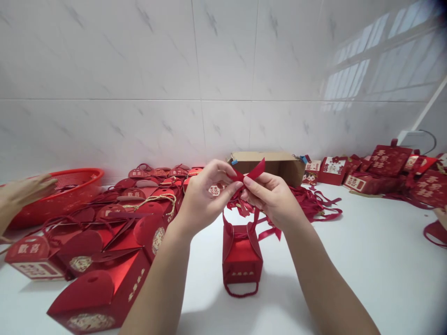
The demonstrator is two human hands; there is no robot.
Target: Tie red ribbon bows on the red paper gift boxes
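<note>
My left hand [217,188] and my right hand [267,193] meet above a small red gift box [242,253]. Both pinch a dark red ribbon [257,170], whose one end sticks up to the right between the fingers. Lower lengths of ribbon run down to the box's sides. The box stands upright on the white table, with a cord handle [240,294] hanging over its front and gold lettering on its face. Where the ribbon crosses, my fingertips partly cover it.
Many red gift boxes [129,251] crowd the left. A co-worker's hand [28,195] reaches over a red plastic basket [84,179]. Behind my hands are a cardboard box [268,157] and loose ribbons [314,202]. More red boxes [380,172] stand at right, near another person's hand [442,216].
</note>
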